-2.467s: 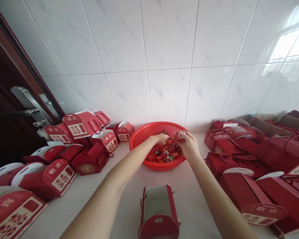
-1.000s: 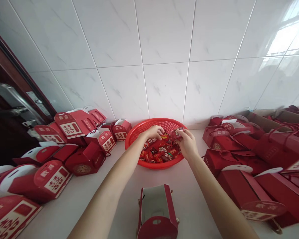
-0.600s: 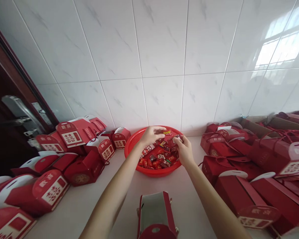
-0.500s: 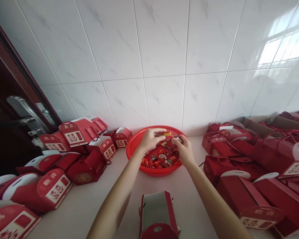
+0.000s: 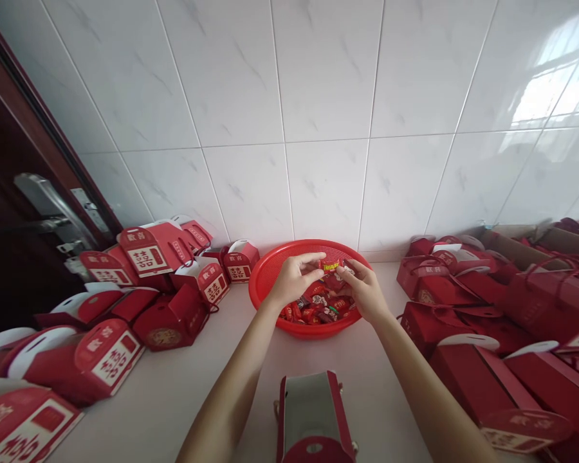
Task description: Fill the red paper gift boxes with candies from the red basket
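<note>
A red plastic basket stands against the tiled wall with wrapped candies in it. Above its contents, my left hand pinches one end of a red candy with a yellow label. My right hand is closed beside it, its fingertips at the candy's other end and a dark red wrapper between its fingers. Nearer to me, between my forearms, stands an open red box with a pale inside.
Closed red gift boxes crowd the left side, near a dark door with a metal handle. More red boxes and bags are piled on the right. White tiles rise behind the basket.
My hands have come closer together around the yellow-labelled candy, which now lies between both hands' fingertips. The whole view has shifted slightly.
</note>
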